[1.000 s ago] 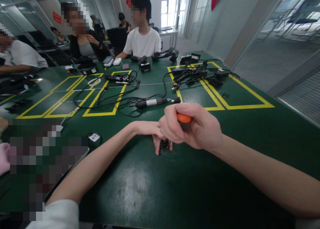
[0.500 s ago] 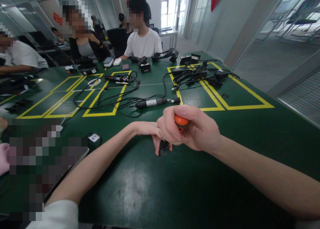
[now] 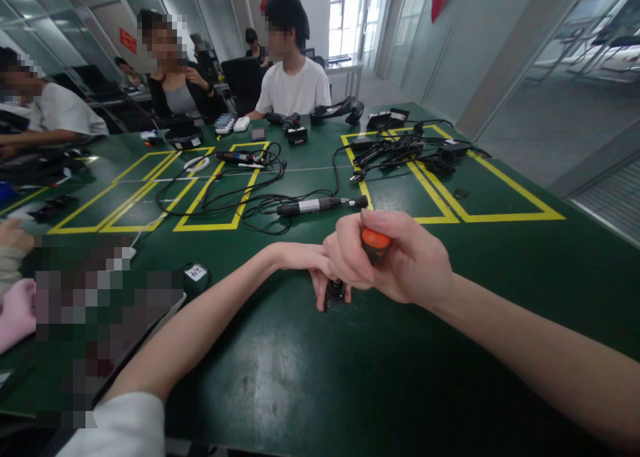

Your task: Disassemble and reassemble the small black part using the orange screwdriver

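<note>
My right hand (image 3: 395,260) is closed around the orange and black handle of a screwdriver (image 3: 375,244), held upright over a small black part (image 3: 334,293) on the green table (image 3: 320,377). My left hand (image 3: 310,260) reaches in from the left and pinches that small black part between its fingers, pressing it to the table. The screwdriver's shaft is hidden behind my right hand.
A black and silver electric tool (image 3: 313,206) with tangled cables lies just beyond my hands. Yellow tape rectangles (image 3: 495,197) mark the table. Black chargers and cords (image 3: 405,152) sit at the far right. A small black labelled box (image 3: 197,274) lies at left. Several people sit along the far side.
My right hand has turned the screwdriver handle a little, so more of the orange cap shows. The view has shifted slightly; the left hand keeps its hold.
</note>
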